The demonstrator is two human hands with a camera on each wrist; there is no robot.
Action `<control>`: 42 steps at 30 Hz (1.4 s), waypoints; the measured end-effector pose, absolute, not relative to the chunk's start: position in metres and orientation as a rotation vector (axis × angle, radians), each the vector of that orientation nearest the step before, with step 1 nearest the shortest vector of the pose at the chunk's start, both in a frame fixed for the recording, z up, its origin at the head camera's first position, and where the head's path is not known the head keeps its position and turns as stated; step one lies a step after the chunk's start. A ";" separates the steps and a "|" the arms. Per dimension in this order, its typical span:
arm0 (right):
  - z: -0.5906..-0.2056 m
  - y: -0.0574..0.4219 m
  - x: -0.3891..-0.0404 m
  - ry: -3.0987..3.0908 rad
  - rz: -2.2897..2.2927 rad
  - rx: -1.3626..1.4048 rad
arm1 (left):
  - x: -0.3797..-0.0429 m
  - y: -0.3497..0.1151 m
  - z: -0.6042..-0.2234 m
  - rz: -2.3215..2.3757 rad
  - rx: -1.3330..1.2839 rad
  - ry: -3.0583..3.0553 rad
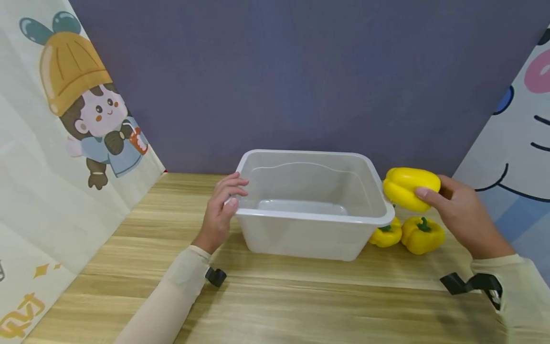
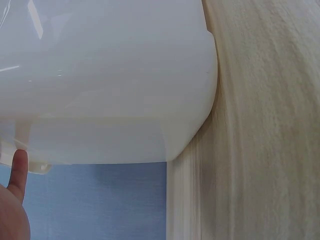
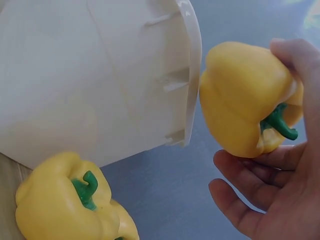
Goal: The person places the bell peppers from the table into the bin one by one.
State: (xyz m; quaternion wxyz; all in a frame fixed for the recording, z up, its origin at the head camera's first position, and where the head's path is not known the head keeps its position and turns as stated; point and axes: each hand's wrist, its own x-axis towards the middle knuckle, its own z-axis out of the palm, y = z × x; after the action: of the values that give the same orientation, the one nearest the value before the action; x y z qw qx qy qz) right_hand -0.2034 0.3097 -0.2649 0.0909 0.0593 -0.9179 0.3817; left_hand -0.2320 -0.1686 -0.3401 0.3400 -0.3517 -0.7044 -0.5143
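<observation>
A white plastic bin (image 1: 301,236) stands upright on the wooden table. My left hand (image 1: 218,210) grips its left rim, fingers reaching over the edge; one finger (image 2: 19,170) shows against the bin's outer side in the left wrist view. Just outside the right rim, my right hand (image 1: 461,210) holds a yellow bell pepper (image 1: 410,186) on its side, thumb on the near face. Its green stem (image 3: 280,122) points back toward the palm in the right wrist view. Below it, two more yellow bell peppers rest on the table: one (image 1: 423,235) in full view, the other (image 1: 386,234) partly hidden by the bin.
A dark grey-blue panel (image 1: 275,76) rises behind the bin. White sheets with cartoon prints flank the table, one on the left (image 1: 38,191) and one on the right (image 1: 520,157). Wood-grain tabletop (image 1: 301,301) extends in front of the bin.
</observation>
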 end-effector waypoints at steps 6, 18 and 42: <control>-0.260 0.304 -0.206 -2.755 1.141 0.205 | -0.231 -0.169 -0.339 -1.339 -0.927 -1.817; -0.254 0.294 -0.210 -2.773 1.144 0.227 | -0.231 -0.171 -0.341 -1.319 -0.902 -1.838; -0.244 0.283 -0.225 -2.759 1.209 0.330 | -0.233 -0.169 -0.342 -1.327 -0.916 -1.825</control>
State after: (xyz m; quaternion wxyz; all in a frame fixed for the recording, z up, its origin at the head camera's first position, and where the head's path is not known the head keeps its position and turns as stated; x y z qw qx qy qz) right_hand -0.2247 0.2830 -0.2443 0.0558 0.1089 -0.9091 0.3983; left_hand -0.2331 -0.1692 -0.3423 0.3460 -0.3529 -0.7030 -0.5114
